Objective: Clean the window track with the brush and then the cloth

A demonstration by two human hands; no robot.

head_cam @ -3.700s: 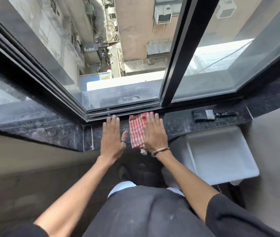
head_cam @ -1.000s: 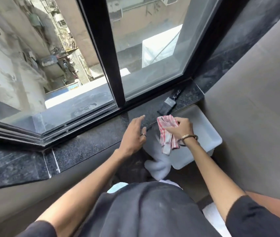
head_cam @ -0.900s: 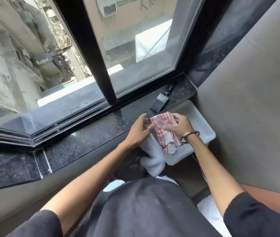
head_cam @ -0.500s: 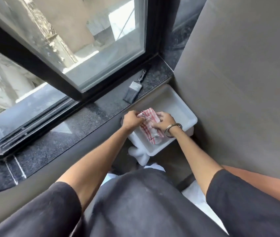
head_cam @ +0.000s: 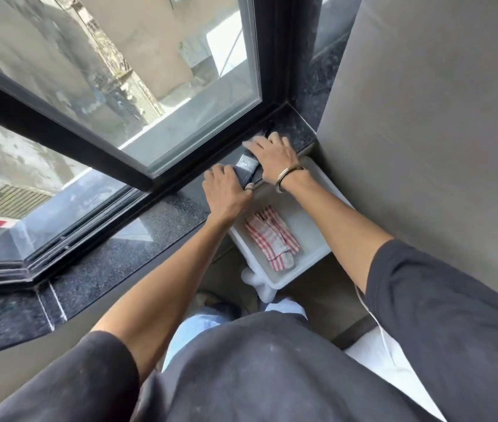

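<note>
At the upper right, the brush (head_cam: 246, 167) is closed on by both hands: left hand (head_cam: 226, 194) at the bristles, right hand (head_cam: 273, 156) over the handle. The cloth (head_cam: 272, 236) lies in the tray (head_cam: 317, 254). A hurried lift could drop the brush.

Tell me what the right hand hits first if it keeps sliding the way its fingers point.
The right hand points up the sill toward the corner, so it would likely meet the black window frame first; depth is hard to judge.

The brush (head_cam: 247, 166), black-bristled with a silver ferrule, lies between both hands. The red-checked cloth (head_cam: 272, 237) lies crumpled just below the left hand (head_cam: 226, 194).
</note>
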